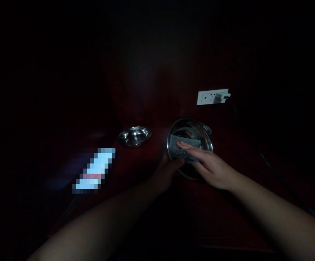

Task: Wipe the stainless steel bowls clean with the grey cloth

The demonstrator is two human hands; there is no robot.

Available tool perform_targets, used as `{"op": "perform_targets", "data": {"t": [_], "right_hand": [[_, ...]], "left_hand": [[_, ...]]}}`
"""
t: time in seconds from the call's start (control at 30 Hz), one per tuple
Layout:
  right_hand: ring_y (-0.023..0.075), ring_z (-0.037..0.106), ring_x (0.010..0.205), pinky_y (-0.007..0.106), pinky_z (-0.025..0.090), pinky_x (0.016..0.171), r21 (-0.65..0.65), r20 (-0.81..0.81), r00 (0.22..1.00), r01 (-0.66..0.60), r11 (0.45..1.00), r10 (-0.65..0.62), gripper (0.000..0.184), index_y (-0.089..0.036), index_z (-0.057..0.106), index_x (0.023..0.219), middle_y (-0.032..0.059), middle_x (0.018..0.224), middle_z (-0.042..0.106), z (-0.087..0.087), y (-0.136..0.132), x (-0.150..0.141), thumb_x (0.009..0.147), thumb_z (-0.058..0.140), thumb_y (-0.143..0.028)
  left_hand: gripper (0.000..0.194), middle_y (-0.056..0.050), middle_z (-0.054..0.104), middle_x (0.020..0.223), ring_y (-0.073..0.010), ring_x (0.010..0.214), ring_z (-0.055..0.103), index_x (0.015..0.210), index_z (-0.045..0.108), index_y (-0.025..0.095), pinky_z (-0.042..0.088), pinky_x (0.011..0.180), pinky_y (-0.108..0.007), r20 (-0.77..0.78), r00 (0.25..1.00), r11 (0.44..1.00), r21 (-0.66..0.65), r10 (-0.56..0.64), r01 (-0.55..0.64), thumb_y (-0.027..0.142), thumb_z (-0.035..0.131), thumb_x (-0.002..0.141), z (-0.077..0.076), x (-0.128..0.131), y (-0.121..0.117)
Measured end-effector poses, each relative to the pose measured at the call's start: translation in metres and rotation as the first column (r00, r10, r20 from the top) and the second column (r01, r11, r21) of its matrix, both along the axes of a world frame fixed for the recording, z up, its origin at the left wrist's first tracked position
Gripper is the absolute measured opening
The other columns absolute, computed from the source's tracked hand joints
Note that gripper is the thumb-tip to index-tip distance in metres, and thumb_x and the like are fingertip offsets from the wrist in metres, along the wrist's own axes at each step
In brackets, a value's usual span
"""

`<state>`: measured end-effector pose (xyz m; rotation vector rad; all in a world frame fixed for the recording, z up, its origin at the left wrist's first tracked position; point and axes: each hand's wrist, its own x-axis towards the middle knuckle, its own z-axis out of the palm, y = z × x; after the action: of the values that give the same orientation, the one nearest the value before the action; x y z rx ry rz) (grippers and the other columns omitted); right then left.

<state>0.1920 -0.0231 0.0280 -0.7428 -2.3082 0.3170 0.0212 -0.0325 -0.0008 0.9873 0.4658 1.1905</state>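
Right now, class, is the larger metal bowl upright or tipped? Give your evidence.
Tipped toward the camera: the larger metal bowl shows a nearly round rim, its inside facing out; the small dish shows a flattened oval.

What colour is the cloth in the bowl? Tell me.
The cloth looks grey-green in dim light; head view shows it best.

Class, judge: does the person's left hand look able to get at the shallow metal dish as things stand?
Probably yes: nothing visible stands between the left hand and the shallow metal dish, though it would likely have to release the bowl first.
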Motion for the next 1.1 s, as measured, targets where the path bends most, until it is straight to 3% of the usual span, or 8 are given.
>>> {"op": "perform_targets", "data": {"t": [0.23, 0.47, 0.6, 0.77, 0.9, 1.0, 1.1], "right_hand": [[0.0210, 0.038, 0.133, 0.041, 0.033, 0.111, -0.040, 0.070, 0.997, -0.033, 0.999, 0.035, 0.035, -0.018, 0.059, 0.115, 0.0081, 0.140, 0.046, 0.006, -0.004, -0.002, 0.083, 0.046, -0.011], [0.0205, 0.056, 0.116, 0.036, 0.044, 0.099, -0.159, 0.049, 0.994, -0.089, 0.983, 0.098, 0.017, -0.019, 0.062, 0.086, 0.0067, 0.113, 0.066, 0.011, -0.009, -0.003, 0.080, 0.049, -0.010], [0.0169, 0.065, 0.089, 0.029, 0.050, 0.080, -0.184, 0.080, 0.996, -0.035, 0.982, 0.050, 0.012, -0.018, 0.058, 0.079, 0.0048, 0.095, 0.068, 0.013, -0.009, -0.004, 0.081, 0.049, -0.011], [0.0159, 0.061, 0.070, 0.028, 0.048, 0.066, -0.165, 0.213, 0.973, 0.121, 0.979, -0.085, 0.010, -0.019, 0.058, 0.079, 0.0022, 0.076, 0.065, 0.014, -0.008, -0.003, 0.084, 0.049, -0.018], [0.0192, 0.065, 0.082, 0.032, 0.050, 0.075, -0.127, 0.255, 0.951, 0.210, 0.969, -0.172, 0.018, -0.019, 0.062, 0.095, 0.0060, 0.095, 0.069, 0.011, -0.006, -0.003, 0.088, 0.045, -0.022], [0.0220, 0.064, 0.100, 0.036, 0.049, 0.089, -0.072, 0.237, 0.942, 0.259, 0.963, -0.236, 0.031, -0.019, 0.058, 0.117, 0.0085, 0.116, 0.065, 0.007, -0.005, -0.002, 0.089, 0.043, -0.024], [0.0250, 0.061, 0.110, 0.041, 0.048, 0.095, -0.022, 0.212, 0.931, 0.309, 0.951, -0.297, 0.038, -0.018, 0.053, 0.125, 0.0105, 0.123, 0.062, 0.003, -0.003, -0.002, 0.090, 0.042, -0.024]], "left_hand": [[0.049, -0.009, 0.064, 0.116, -0.0278, 0.111, 0.057, 0.119, 0.054, 0.018, 0.044, 0.094, -0.041, -0.003, 0.999, 0.999, 0.000, 0.035, -0.035, 0.032, 0.068, 0.074, 0.000, 0.001, 0.002], [0.034, -0.008, 0.067, 0.099, -0.0247, 0.103, 0.060, 0.104, 0.060, 0.014, 0.045, 0.089, -0.038, -0.048, 0.982, 0.983, 0.026, 0.181, -0.180, 0.034, 0.064, 0.077, -0.002, 0.001, 0.004], [0.035, -0.009, 0.066, 0.100, -0.0240, 0.101, 0.060, 0.106, 0.059, 0.013, 0.045, 0.088, -0.037, -0.041, 0.972, 0.972, 0.051, 0.230, -0.228, 0.033, 0.063, 0.077, 0.001, 0.000, 0.004], [0.043, -0.009, 0.064, 0.109, -0.0228, 0.099, 0.060, 0.118, 0.052, 0.018, 0.046, 0.085, -0.036, -0.041, 0.968, 0.968, 0.057, 0.247, -0.244, 0.030, 0.062, 0.078, 0.003, -0.001, 0.005], [0.044, -0.008, 0.065, 0.107, -0.0218, 0.096, 0.061, 0.119, 0.051, 0.018, 0.047, 0.083, -0.035, -0.042, 0.968, 0.968, 0.049, 0.247, -0.245, 0.030, 0.063, 0.078, 0.003, -0.002, 0.008], [0.046, -0.008, 0.065, 0.108, -0.0226, 0.097, 0.061, 0.118, 0.052, 0.017, 0.048, 0.082, -0.035, -0.051, 0.969, 0.970, 0.011, 0.242, -0.242, 0.030, 0.065, 0.076, 0.004, -0.003, 0.008], [0.047, -0.009, 0.065, 0.110, -0.0240, 0.098, 0.062, 0.118, 0.052, 0.017, 0.048, 0.082, -0.037, -0.054, 0.979, 0.980, -0.023, 0.196, -0.198, 0.030, 0.066, 0.075, 0.004, -0.002, 0.006]]}}
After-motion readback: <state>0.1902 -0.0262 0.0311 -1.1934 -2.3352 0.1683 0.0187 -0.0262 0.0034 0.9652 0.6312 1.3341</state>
